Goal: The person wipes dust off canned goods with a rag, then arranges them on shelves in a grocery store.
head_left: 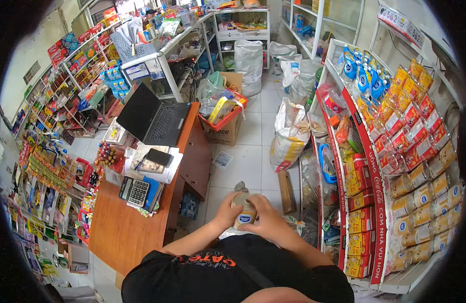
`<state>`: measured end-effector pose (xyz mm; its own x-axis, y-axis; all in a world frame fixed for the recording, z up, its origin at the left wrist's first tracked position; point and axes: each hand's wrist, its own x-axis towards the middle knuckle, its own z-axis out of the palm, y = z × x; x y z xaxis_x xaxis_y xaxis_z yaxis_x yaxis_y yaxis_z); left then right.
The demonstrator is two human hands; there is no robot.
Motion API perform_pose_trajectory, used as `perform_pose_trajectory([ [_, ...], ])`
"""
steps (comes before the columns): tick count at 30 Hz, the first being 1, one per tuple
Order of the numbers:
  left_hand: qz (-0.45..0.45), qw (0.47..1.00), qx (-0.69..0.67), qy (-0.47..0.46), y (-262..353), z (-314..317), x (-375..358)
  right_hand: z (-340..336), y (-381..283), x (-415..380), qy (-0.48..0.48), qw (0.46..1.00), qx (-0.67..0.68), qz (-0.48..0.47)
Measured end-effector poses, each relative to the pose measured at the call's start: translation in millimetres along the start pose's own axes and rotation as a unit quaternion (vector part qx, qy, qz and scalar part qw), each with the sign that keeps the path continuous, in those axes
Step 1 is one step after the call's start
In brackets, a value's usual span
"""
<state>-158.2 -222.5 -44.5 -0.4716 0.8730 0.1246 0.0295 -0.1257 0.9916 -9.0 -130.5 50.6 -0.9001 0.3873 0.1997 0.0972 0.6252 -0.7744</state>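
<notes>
In front of my chest I hold a can (246,218) with a gold and cream label and a blue oval logo, its pale round top tilted up towards me. My left hand (227,212) is closed around its left side. On the opposite side, the fingers of my right hand (267,216) wrap the can with the thumb near the label. A small grey crumpled piece (239,186), like cloth, shows just beyond the can's top.
To the left stands a wooden desk (114,232) with a laptop (160,118), phone (159,157) and calculator (135,192). Similar cans (424,196) fill the slanted rack at right. A sack (289,136) and a cardboard box (224,132) stand on the tiled floor ahead.
</notes>
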Motion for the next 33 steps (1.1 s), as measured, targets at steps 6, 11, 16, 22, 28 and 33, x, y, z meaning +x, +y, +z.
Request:
perform_pose_trajectory([
  [6,0.114,0.970,0.195,0.092,68.0,8.2,13.3,32.6,22.5,-4.5,0.135,0.982,0.112,0.068],
  [11,-0.181,0.933,-0.310,-0.009,36.4,-10.8,32.4,40.5,25.0,-3.3,0.255,0.965,0.050,-0.035],
  [16,-0.231,0.923,-0.276,-0.136,22.9,-5.4,18.1,34.8,19.2,-15.2,0.229,0.973,-0.030,0.004],
  [22,-0.232,0.970,-0.065,-0.044,25.9,8.9,19.4,31.5,36.6,-41.9,0.266,0.962,-0.038,0.056],
  [28,-0.219,0.963,-0.111,-0.108,24.9,4.1,35.8,-10.6,54.0,-110.5,0.471,0.843,-0.190,0.177],
  [33,-0.142,0.981,-0.098,-0.091,34.5,13.0,40.4,-68.0,44.2,-191.5,0.677,0.698,-0.138,0.186],
])
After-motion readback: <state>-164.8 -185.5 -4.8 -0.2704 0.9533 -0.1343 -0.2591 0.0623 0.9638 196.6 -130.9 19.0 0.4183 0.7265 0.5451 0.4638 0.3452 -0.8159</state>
